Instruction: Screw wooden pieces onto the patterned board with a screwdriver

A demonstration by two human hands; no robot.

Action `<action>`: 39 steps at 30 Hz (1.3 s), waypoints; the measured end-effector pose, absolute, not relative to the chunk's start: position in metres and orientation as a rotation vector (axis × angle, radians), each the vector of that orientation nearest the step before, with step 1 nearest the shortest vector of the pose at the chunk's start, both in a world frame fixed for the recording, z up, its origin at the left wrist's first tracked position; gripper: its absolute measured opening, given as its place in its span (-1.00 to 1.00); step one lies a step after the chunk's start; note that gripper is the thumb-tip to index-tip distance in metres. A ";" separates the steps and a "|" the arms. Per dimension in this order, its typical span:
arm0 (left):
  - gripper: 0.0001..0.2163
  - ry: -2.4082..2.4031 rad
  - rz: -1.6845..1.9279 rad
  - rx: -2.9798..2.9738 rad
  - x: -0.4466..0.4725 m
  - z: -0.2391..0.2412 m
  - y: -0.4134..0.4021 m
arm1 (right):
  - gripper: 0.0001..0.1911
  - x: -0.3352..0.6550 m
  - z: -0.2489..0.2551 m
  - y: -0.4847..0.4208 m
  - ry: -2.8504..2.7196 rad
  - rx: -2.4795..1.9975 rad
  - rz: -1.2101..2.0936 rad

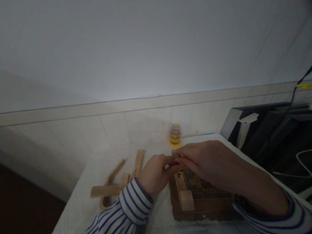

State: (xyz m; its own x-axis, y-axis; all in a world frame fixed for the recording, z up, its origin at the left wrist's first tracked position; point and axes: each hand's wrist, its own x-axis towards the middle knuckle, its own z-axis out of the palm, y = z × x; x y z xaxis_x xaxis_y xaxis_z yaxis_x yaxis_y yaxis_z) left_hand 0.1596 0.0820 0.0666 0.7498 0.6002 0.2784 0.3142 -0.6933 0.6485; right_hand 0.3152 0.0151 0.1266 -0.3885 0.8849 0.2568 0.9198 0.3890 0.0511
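Observation:
My left hand (154,174) and my right hand (203,161) meet fingertip to fingertip over the far edge of a dark brown wooden box (204,200) with a carved line pattern on top. Both hands have their fingers curled and pinched together around a small yellow thing (180,158) that I cannot make out. A pale wooden piece (184,196) stands against the box's left side. Both sleeves are white with blue stripes.
Several loose pale wooden pieces (115,182) lie on the white table (79,211) to the left. A small yellow and clear container (174,134) stands at the back by the tiled wall. A dark unit with cables (283,135) is to the right.

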 end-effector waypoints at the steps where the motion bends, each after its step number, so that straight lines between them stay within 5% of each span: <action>1: -0.83 0.686 0.644 2.364 0.159 0.067 0.082 | -0.78 0.315 0.127 0.015 -2.457 -1.631 -0.272; 39: -0.81 0.909 0.666 2.386 0.163 0.066 0.077 | -0.79 0.317 0.123 0.021 -2.432 -1.584 -0.114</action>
